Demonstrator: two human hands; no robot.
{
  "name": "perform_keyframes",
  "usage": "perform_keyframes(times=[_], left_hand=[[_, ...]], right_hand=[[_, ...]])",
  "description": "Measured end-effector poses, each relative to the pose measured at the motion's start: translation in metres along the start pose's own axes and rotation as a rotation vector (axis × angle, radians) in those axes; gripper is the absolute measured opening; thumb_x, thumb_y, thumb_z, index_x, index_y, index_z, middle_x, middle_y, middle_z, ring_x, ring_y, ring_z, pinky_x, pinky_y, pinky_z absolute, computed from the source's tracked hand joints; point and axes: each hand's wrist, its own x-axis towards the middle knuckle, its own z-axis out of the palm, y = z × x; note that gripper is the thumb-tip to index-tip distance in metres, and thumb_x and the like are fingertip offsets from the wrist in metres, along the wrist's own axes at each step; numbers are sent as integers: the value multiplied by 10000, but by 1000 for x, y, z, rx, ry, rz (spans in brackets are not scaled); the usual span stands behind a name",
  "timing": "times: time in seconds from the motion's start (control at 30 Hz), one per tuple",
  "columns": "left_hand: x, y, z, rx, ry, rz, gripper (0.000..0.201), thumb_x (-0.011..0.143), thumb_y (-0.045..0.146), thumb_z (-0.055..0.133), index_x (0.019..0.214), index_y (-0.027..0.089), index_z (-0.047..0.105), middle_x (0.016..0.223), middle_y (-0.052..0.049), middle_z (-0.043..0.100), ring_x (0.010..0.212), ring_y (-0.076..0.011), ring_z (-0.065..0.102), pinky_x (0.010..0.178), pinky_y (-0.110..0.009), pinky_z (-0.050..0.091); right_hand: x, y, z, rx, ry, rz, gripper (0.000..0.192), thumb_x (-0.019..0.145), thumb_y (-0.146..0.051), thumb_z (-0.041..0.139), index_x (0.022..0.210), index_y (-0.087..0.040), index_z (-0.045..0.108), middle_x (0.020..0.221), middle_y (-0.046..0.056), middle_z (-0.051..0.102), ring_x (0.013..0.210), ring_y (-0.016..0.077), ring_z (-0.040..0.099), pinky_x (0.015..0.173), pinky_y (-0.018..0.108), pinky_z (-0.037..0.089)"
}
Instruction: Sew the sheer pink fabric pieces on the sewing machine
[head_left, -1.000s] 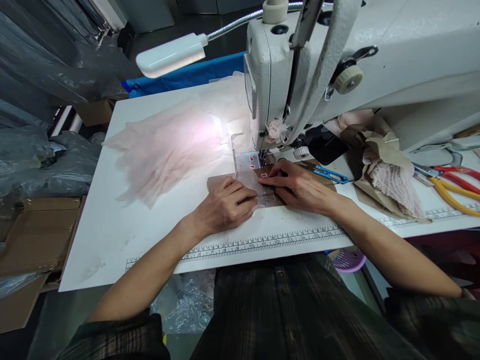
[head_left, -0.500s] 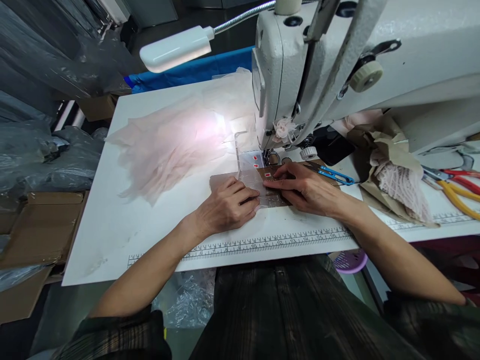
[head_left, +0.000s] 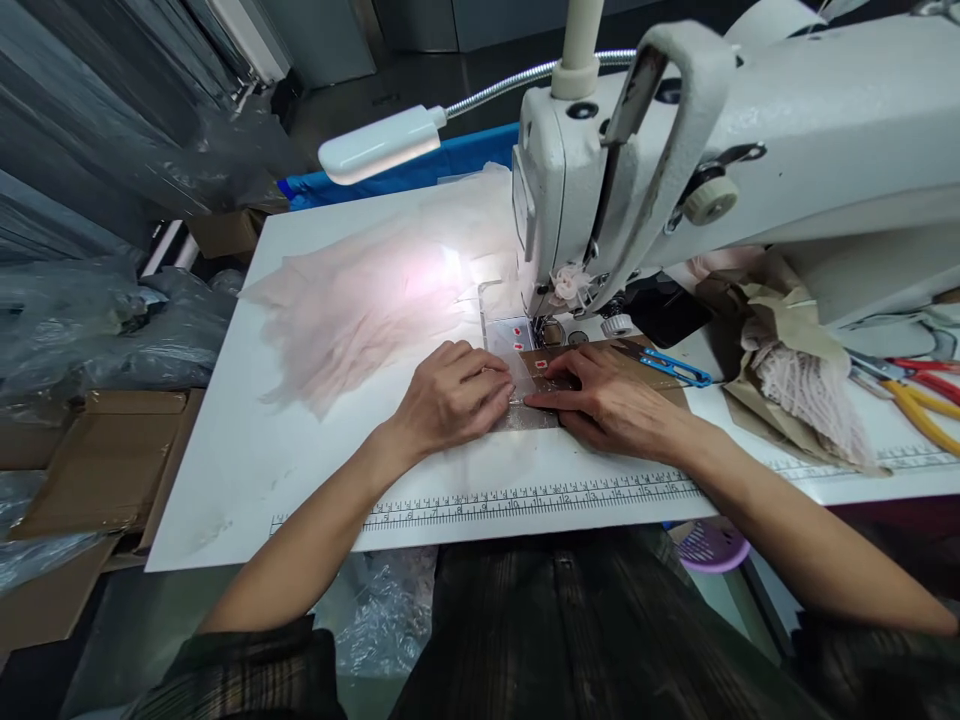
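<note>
Head view: a brown card piece (head_left: 596, 362) under a clear plastic strip (head_left: 525, 385) is being pressed flat on the white table (head_left: 225, 470), just in front of the needle of the sewing machine (head_left: 675, 170). The left hand (head_left: 450, 395) is being laid knuckles-up, fingers curled onto the strip; the right hand (head_left: 607, 400) is being held flat, fingertips pinning the card. Since a second ago, both hands are being seen nudged slightly toward the needle. Sheer pink fabric (head_left: 352, 300) is lying to the left, blue snips (head_left: 675, 367) to the right; bare tabletop is being left toward the ruled front edge.
</note>
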Motion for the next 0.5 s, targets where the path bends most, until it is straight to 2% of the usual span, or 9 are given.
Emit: perform_keyframes(times=[0.17,0.5], left_hand=[[-2,-6,15,112,-53,10,199,915,256,561,1029,138,673,1027,-81,698,789,-185,570,680,-328,461],[-3,-5,17,74,-139,-12,283,944,258,488,1166,133,611,1160,-121,636,850,-200,571,742,-369,486]], right_hand=[[0,-3,1,-26,-2,-1,344,908,-149,521,1190,-255,688,1170,139,535,1109,317,491,930,500,450],[-1,-4,2,-40,15,-3,334,905,-157,527,1178,-265,687,1167,130,541,1098,314,489,931,508,446]])
